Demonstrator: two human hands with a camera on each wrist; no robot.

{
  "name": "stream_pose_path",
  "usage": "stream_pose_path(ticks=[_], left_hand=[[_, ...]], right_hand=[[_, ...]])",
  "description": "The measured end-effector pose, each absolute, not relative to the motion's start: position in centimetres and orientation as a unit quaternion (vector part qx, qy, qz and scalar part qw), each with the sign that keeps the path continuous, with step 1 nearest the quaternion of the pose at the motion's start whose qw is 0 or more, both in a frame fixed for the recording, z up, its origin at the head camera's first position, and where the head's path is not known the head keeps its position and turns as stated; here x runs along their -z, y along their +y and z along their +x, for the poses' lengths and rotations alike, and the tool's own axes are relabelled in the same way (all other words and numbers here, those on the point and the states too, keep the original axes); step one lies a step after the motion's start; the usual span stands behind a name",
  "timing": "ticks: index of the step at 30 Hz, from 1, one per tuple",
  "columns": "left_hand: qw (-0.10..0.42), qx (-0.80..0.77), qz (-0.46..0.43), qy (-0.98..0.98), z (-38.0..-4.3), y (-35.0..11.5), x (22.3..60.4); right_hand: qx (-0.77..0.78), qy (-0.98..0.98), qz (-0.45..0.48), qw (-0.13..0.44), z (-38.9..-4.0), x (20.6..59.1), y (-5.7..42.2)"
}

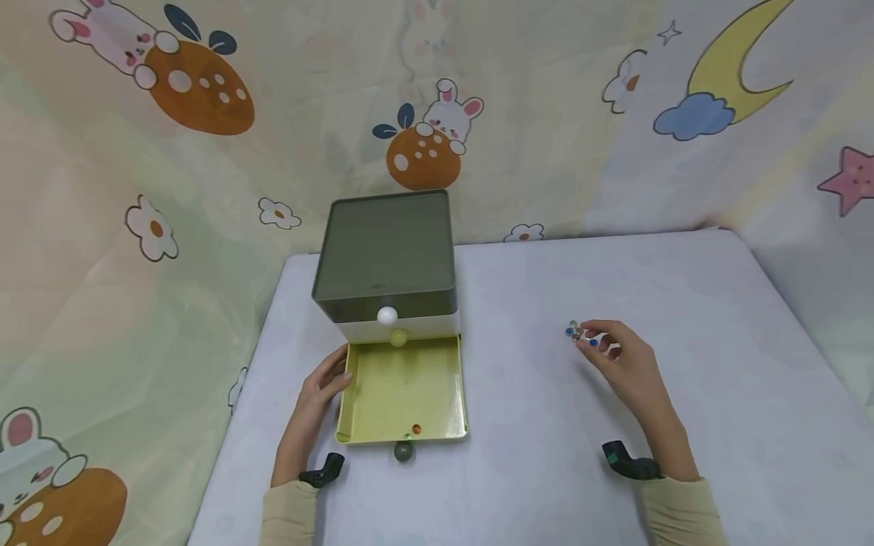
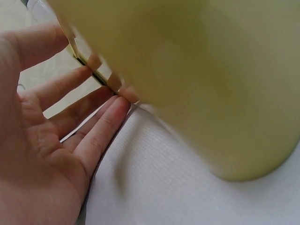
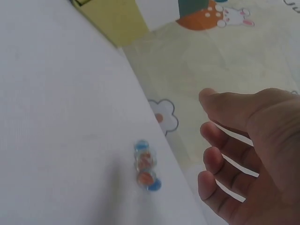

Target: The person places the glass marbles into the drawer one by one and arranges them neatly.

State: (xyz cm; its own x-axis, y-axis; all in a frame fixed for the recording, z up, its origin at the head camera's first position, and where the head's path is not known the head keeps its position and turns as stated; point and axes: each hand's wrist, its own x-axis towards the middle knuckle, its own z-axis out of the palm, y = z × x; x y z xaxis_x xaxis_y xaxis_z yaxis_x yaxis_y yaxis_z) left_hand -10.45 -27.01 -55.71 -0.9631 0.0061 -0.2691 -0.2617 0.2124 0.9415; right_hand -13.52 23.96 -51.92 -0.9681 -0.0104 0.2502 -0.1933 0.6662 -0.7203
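Note:
A pale green drawer [image 1: 403, 387] stands pulled out from a small dark-topped drawer box [image 1: 385, 250]. My left hand [image 1: 321, 388] is at the drawer's left side. In the left wrist view its fairly straight fingers [image 2: 105, 133] touch the drawer's outer wall. An orange marble [image 1: 416, 429] and a small greenish one [image 1: 408, 436] lie inside near the front. On the right, my right hand [image 1: 624, 364] is beside a cluster of glass marbles [image 3: 146, 166], blue, clear and reddish. The right wrist view shows thumb and fingers apart, with the marbles beyond the fingertips.
White cloth covers the table [image 1: 532, 455]. Round knobs mark the box's front: a white knob [image 1: 387, 315], a yellow-green knob [image 1: 398, 337] and a dark green knob [image 1: 403, 451] on the pulled-out drawer. Behind hangs a cartoon-printed curtain [image 1: 328, 98].

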Motion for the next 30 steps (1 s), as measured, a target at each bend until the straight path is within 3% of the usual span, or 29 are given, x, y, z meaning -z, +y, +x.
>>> stream_pose_path(ticks=[11, 30], left_hand=[[0.108, -0.622, -0.084, 0.771, -10.5, -27.1, 55.9], [0.1, -0.625, -0.081, 0.77, -10.5, -27.0, 55.7]], right_hand=[[-0.345, -0.935, 0.025, 0.072, -13.9, 53.1, 26.5], [-0.322, -0.946, 0.011, 0.019, -14.9, 54.9, 26.6]])
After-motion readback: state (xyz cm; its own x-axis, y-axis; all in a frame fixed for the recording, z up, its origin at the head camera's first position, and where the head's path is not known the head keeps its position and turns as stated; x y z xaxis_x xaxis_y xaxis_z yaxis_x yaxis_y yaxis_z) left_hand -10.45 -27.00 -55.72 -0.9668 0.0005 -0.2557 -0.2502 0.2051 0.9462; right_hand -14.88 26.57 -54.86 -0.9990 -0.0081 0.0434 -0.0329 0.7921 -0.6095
